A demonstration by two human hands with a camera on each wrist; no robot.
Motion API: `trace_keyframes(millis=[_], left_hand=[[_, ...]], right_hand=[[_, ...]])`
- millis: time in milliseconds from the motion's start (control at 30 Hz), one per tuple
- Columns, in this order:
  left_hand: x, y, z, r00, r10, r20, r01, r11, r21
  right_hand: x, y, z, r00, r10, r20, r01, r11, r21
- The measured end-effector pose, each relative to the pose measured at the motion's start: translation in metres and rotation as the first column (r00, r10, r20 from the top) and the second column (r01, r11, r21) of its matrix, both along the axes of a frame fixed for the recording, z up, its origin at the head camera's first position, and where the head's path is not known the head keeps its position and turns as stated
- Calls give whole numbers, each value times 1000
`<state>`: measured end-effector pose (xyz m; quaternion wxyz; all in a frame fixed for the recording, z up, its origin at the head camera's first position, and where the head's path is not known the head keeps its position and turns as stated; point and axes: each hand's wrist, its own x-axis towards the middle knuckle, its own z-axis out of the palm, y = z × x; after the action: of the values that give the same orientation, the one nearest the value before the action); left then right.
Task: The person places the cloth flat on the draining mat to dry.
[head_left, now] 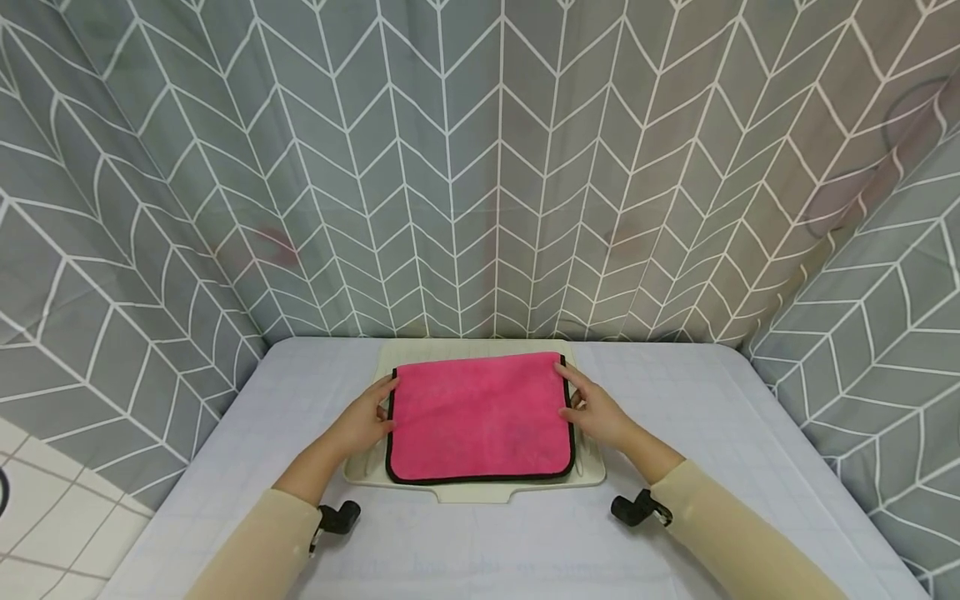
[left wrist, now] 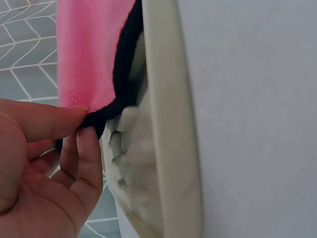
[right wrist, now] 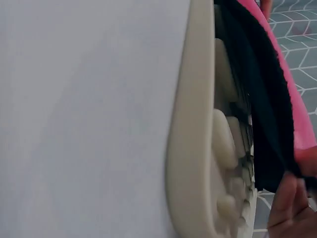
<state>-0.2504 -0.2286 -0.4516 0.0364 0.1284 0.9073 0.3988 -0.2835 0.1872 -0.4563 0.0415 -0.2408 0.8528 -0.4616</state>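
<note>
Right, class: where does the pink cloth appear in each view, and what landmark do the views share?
Head: the pink cloth is centred left to right, below mid-height.
Left wrist: at the top, left of centre.
Right wrist: a strip at the upper right.
Shared landmark: the cream tray, its rim a near-vertical band right of centre in both wrist views.

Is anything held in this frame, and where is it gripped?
Yes: the pink cloth, pinched at its black-trimmed side edges, the left hand on its left edge and the right hand on its right.
</note>
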Motion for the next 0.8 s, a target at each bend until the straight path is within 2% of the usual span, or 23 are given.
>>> trace_keyframes(millis=[100, 200, 300, 433, 567, 667, 800], left_hand=[[1, 0, 0, 1000, -17, 24, 18, 1000, -18], [0, 0, 0, 996, -39, 80, 40, 999, -10], [-1, 0, -1, 991, -58, 122, 57, 998, 9], [-3, 1, 0, 987, -39, 157, 37, 999, 16], [-4, 3, 5, 980, 14, 200, -24, 998, 50], [-7, 7, 9, 979, 76, 191, -90, 994, 65], [-14, 11, 13, 976, 166, 143, -175, 983, 51]], right_hand=[[1, 4, 2, 1000, 11, 3, -12, 996, 89], [1, 7, 2, 997, 49, 58, -56, 989, 140], [0, 9, 3, 991, 73, 115, -91, 983, 158], [-2, 11, 8, 982, 112, 154, -136, 978, 158], [-5, 13, 19, 970, 148, 194, -178, 973, 150], [-10, 14, 28, 969, 149, 198, -178, 974, 141], [-21, 12, 34, 976, 126, 179, -145, 985, 94]])
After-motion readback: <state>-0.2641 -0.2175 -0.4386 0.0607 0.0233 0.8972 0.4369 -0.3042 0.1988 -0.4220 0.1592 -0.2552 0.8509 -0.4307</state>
